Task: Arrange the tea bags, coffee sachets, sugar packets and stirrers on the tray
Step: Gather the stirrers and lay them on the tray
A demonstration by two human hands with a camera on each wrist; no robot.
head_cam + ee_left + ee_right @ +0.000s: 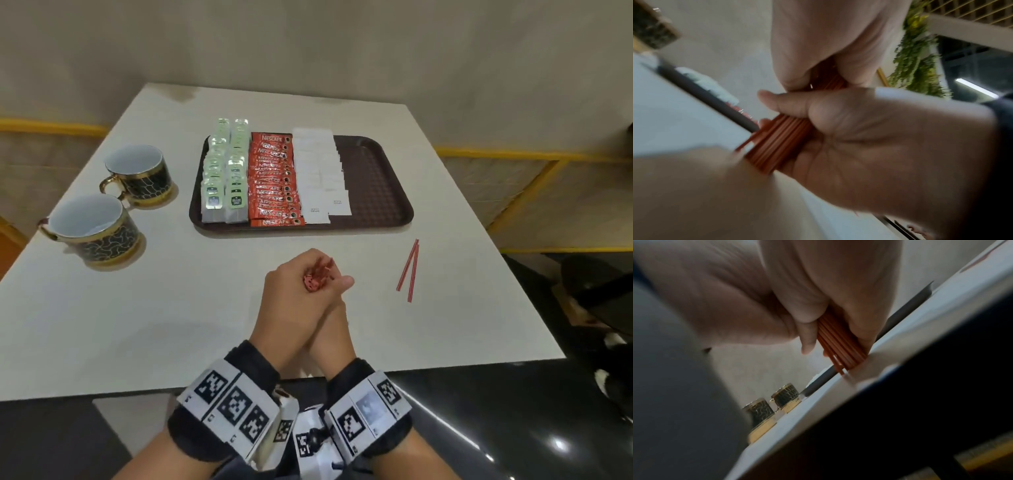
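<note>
1. A bundle of red stirrers (317, 274) stands nearly upright between both hands over the near middle of the bench (171, 308); its top ends show in the head view and its lower ends touch the bench top in the right wrist view.
2. The left hand (291, 301) and right hand (334, 308) are pressed together, fingers of each curled round the bundle; most of its length is hidden inside them.
3. 2 loose stirrers (408, 270) lie on the bench to the right, long axes running near to far, touching at their far tips and spread at the near ends.
4. On the dark brown tray (376, 185), red coffee sachets (274, 181) read "NESCAFE", overlapped in a column running near to far.
5. Left of them sit 2 columns of tea bags (224, 174); their green labels are too small to read.
6. Right of the sachets lie white sugar packets (320, 174); their small print is illegible.
7. 2 black-and-gold cups (113, 202) stand left of the tray.
8. Both wrist views are blurred.
</note>
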